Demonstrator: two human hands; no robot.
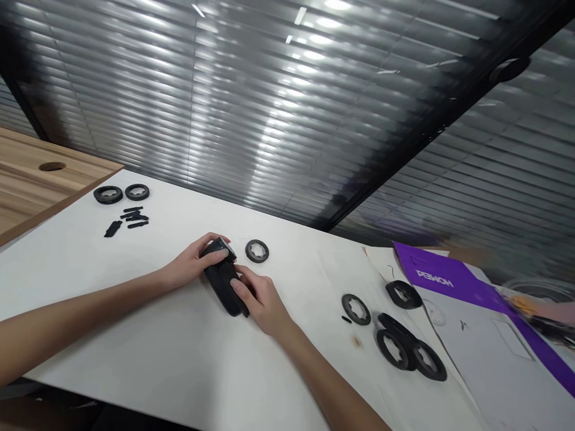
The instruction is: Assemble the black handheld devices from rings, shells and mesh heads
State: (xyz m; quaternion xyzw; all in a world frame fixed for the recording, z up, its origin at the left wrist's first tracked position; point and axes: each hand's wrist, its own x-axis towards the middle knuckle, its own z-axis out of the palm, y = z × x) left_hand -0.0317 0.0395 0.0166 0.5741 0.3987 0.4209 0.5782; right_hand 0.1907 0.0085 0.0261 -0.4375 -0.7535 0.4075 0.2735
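Observation:
Both my hands hold a black, elongated, rounded device (220, 287) a little over the white table; its exact kind is unclear. My left hand (202, 257) is wrapped round its upper end, where a shiny, pale face shows, with the thumb across the front. Lower down, my right hand (258, 299) grips the side, its thumb on the black surface and some fingers hidden behind it. Just beyond the device lies a black ring (257, 251) with a notched inner edge, touched by neither hand.
Two black rings (108, 194) and several flat black strips (135, 216) lie at the back left. More rings (356, 309), some overlapping, rest on the right near a purple-and-white box (480, 335). A wooden surface (27, 179) adjoins the table (157, 371); a slatted blind (224, 120) stands behind.

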